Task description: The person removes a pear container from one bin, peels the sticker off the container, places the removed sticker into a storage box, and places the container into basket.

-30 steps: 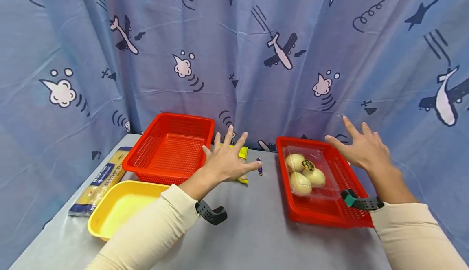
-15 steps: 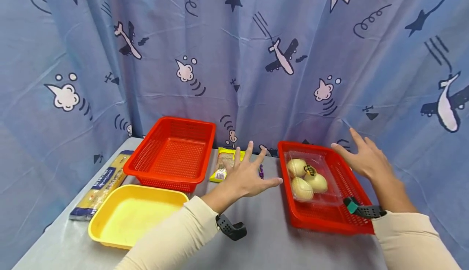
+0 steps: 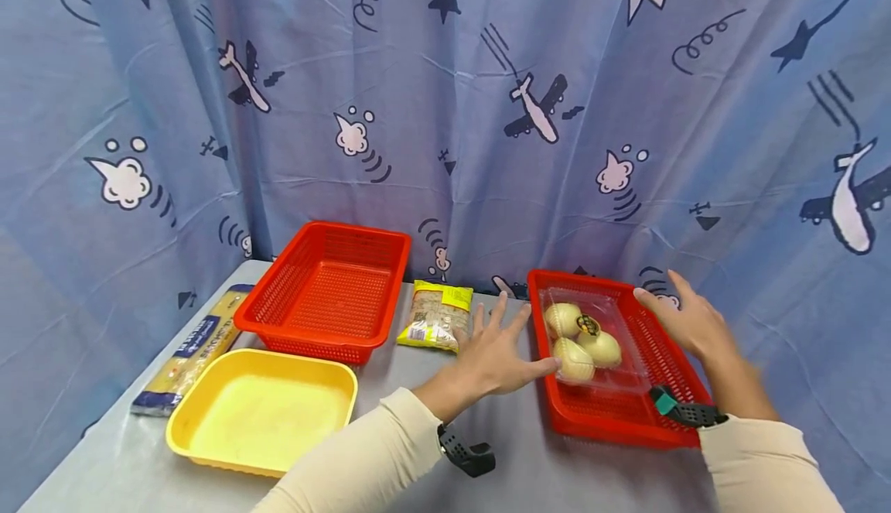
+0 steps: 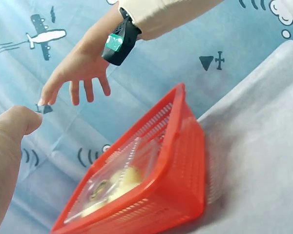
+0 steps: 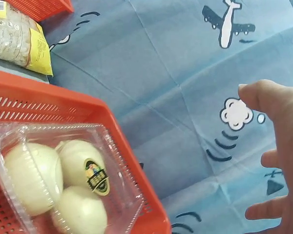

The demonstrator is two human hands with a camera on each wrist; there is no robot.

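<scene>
On the right of the head view, a red basket (image 3: 626,429) holds a clear plastic box (image 3: 623,370) with three pale round onion-like vegetables (image 3: 600,349) in it. A dark round sticker (image 5: 96,176) shows on the box in the right wrist view. My left hand (image 3: 487,354), fingers spread, hovers at the basket's left side, the thumb overlapping its rim. Over the right side hangs my right hand (image 3: 692,326), fingers extended and thumb apart. Neither hand holds anything. In the left wrist view, the right hand (image 4: 83,68) is above the basket with a gap below it.
Another red basket (image 3: 323,347) stands at the back left, with a yellow tray (image 3: 261,412) in front of it. A long blue-and-gold packet (image 3: 198,343) lies along the left edge. A yellow-edged bag (image 3: 438,316) lies between the baskets. A patterned curtain (image 3: 445,111) hangs behind the table.
My left hand has moved right, away from the yellow-edged bag to the right-hand basket. My right hand has come down slightly over that basket. The view has tilted up a little.
</scene>
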